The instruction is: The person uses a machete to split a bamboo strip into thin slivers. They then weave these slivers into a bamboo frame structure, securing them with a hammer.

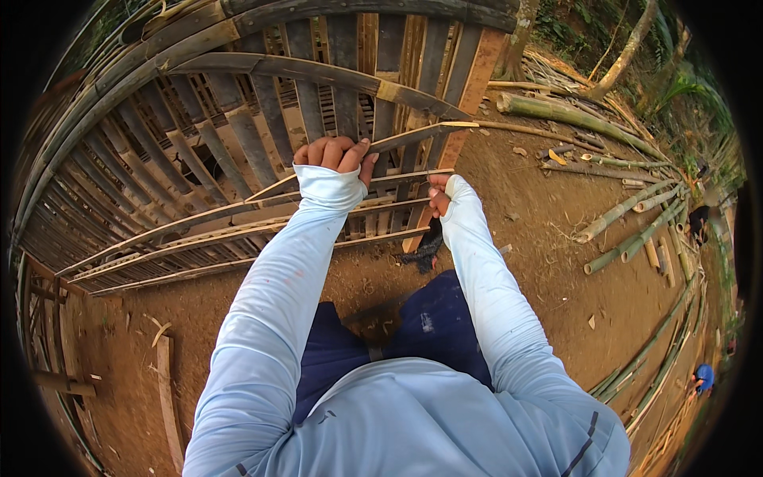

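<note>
The arc from 9 to 1 o'clock is being filled by a slatted frame (248, 147), which is being overlapped by the left hand (334, 153) at 11 and flanked by the right hand (439, 195) at 2. The ground (532, 274) is being occupied by cut poles (624, 211) at 3 and a plank (167, 389) at 8.
</note>
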